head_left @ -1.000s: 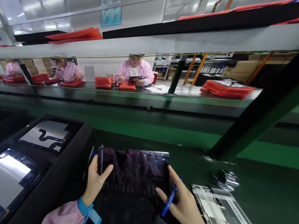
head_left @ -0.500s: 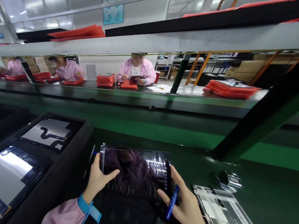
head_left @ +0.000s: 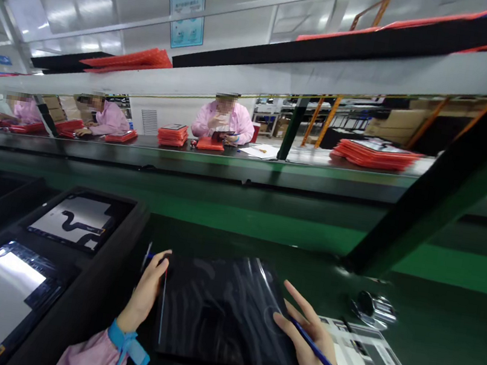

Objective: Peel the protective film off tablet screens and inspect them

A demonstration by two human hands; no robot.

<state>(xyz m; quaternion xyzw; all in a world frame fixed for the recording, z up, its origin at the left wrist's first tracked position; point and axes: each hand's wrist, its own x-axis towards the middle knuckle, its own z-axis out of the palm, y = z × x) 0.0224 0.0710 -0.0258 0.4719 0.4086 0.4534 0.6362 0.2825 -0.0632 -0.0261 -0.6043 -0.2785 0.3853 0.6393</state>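
Electronics assembly line on a factory floor. Long green conveyor belt [head_left: 264,225] between facing workstations; co-workers in pink smocks [head_left: 223,119] seated along the far side with stacks of red trays [head_left: 172,134]. Black foam trays [head_left: 86,281] of display panels at the tabletop's left edge, overhead shelf [head_left: 332,77], posted notice [head_left: 187,9].

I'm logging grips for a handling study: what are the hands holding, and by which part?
Both hold a dark glass panel: left hand at its left edge, right hand at its right edge, with a blue pen between the fingers.
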